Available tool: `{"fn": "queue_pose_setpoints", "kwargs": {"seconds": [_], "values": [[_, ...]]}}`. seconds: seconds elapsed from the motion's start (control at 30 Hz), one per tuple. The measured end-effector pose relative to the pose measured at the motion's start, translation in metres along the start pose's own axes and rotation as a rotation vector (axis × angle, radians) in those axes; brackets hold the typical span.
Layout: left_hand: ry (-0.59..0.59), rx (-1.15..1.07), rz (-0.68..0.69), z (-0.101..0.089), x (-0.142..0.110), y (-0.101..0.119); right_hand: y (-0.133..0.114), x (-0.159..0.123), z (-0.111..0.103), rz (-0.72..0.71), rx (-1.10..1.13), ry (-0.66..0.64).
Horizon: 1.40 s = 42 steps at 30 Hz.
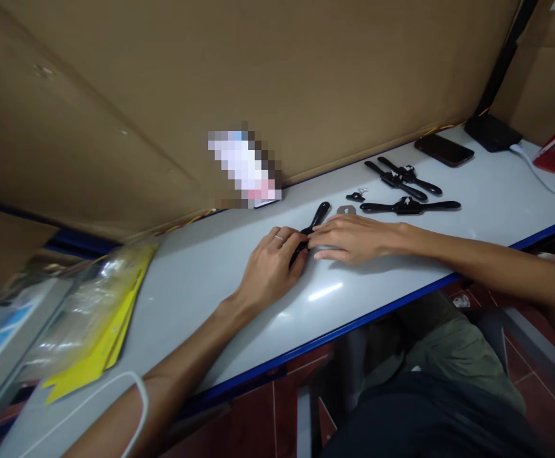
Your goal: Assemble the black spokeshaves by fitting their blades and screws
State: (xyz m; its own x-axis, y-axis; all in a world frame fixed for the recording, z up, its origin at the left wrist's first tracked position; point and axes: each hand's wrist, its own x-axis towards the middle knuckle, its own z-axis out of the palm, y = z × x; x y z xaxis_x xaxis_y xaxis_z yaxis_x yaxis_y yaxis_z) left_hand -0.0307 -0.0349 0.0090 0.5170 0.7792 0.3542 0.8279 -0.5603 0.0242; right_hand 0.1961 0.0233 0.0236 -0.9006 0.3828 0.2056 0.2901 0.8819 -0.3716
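My left hand (274,264), with a ring on one finger, is closed around a black spokeshave (321,215) on the white table. One handle sticks out beyond the fingers, and its middle is covered. The fingertips of my right hand (346,236) meet the spokeshave's middle, bent together; what they pinch is hidden. A greyish streak shows under that hand, too unclear to name. Just behind it lies a flat metal blade (346,209) with a hole. Farther back are a small black cap piece (355,197) and tiny silvery parts (363,191).
Several black spokeshaves (411,205) lie to the right. Behind them are a phone (444,150) and a black box (493,132) with a white cable. Yellow sheets and clear plastic bags (84,312) lie at left. A cardboard wall (306,83) stands along the back edge.
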Motion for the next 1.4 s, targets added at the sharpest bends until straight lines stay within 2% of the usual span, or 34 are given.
{"fn": "queue_pose_setpoints", "kwargs": {"seconds": [0.13, 0.27, 0.4, 0.57, 0.8, 1.03, 1.4], "values": [[-0.012, 0.017, 0.015, 0.001, 0.000, -0.001, 0.011, 0.003, -0.024, 0.009, -0.050, 0.026], [-0.016, 0.023, 0.017, 0.001, -0.001, -0.001, 0.026, 0.006, -0.050, 0.099, -0.104, 0.104], [-0.022, 0.034, 0.013, 0.002, -0.001, -0.001, 0.042, 0.005, -0.063, 0.207, -0.156, 0.182], [-0.020, 0.004, 0.008, 0.003, -0.002, -0.002, 0.066, -0.004, -0.059, 0.358, -0.275, 0.265], [-0.022, 0.000, -0.008, 0.003, -0.004, -0.004, 0.094, -0.013, -0.042, 0.510, -0.369, 0.187], [-0.049, 0.033, -0.010, 0.004, -0.005, -0.003, 0.078, -0.009, -0.032, 0.512, -0.405, 0.097], [-0.051, 0.017, -0.003, 0.003, -0.004, -0.001, 0.037, -0.004, -0.022, 0.478, -0.344, 0.062]]}}
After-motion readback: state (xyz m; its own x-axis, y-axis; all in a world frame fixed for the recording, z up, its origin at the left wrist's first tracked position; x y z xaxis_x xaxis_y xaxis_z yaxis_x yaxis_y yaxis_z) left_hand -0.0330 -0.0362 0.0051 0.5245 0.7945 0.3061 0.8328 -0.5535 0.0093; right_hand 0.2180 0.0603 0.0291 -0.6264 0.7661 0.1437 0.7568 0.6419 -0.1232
